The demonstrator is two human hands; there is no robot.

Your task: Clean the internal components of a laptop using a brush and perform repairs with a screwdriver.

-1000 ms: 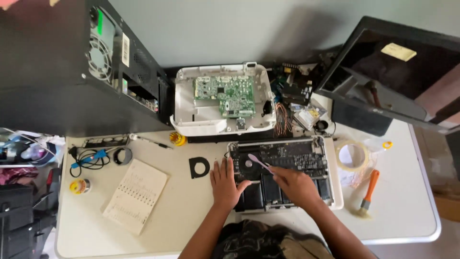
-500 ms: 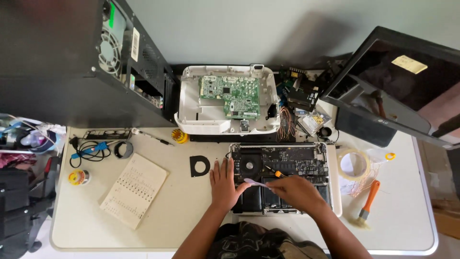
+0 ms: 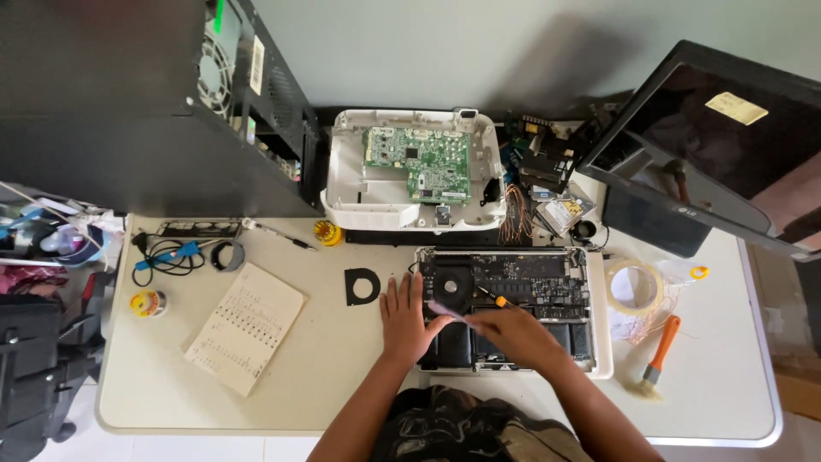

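Grip, right hand: right hand [image 3: 513,329] is closed around a thin tool with an orange and black handle [image 3: 499,300], which looks like a small screwdriver; the tip is over the inside of the opened laptop [image 3: 513,295].
Grip, left hand: left hand [image 3: 406,321] lies flat and open, holding nothing, and presses on the left edge of the laptop beside its round fan [image 3: 453,280]. A pale lilac strip [image 3: 445,310] shows between the two hands; I cannot tell which hand has it.
Laptop place: on the surface [image 3: 325,376], bottom cover off, directly before the person.
Around the laptop: white opened device with green board [image 3: 416,162] behind it; tape roll [image 3: 633,287] and orange brush [image 3: 658,346] to its right; black ring part [image 3: 362,286] and notebook [image 3: 246,327] to its left.
Step in hand: seemingly work on a screw or connector inside the laptop.
Next move calls for: a steady tool tip and the laptop kept from sliding.
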